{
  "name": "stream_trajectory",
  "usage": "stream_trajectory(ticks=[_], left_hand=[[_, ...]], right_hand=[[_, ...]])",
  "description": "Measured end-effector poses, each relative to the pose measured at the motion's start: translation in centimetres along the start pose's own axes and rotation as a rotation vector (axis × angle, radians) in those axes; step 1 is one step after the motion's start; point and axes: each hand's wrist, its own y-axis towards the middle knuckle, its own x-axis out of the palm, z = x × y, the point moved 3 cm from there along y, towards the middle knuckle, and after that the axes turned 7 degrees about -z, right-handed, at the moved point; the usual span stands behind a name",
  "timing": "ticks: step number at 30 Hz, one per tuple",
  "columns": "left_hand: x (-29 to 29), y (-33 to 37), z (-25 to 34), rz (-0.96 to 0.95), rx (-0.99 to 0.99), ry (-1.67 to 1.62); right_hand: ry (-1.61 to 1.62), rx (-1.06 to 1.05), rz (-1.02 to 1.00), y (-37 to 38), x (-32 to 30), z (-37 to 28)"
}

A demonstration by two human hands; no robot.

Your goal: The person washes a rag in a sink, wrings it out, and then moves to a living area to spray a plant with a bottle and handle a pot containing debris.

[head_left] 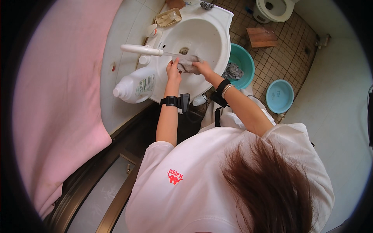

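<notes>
Over the white sink (217, 27) both my hands hold one small grey cloth (188, 62). My left hand (173, 71) grips its left end. My right hand (203, 67) grips its right end. The cloth sits just under the spout of the white tap (140, 49), close to the drain (183, 51). A black band with a small device is strapped on each wrist.
A white plastic jug (134, 86) stands on the sink's left edge. A soap dish (168, 18) sits at the back. On the tiled floor are a teal basin with grey cloths (240, 66), a smaller blue basin (279, 95), a wooden board (262, 37), a toilet (274, 9). A pink curtain (58, 97) hangs left.
</notes>
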Motion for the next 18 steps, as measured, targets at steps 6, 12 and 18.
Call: stream_trajectory(ticks=[6, 12, 18], left_hand=[[-1.0, 0.4, -0.7, 0.036, 0.016, 0.065], [-0.6, 0.1, -0.9, 0.023, 0.029, 0.035], [0.4, -0.5, -0.2, 0.048, 0.051, 0.034]], right_hand=[[0.248, 0.004, 0.054, -0.9, -0.9, -0.8], [0.33, 0.004, 0.127, -1.6, -0.7, -1.8], [0.493, 0.009, 0.164, -1.0, -1.7, -0.5]])
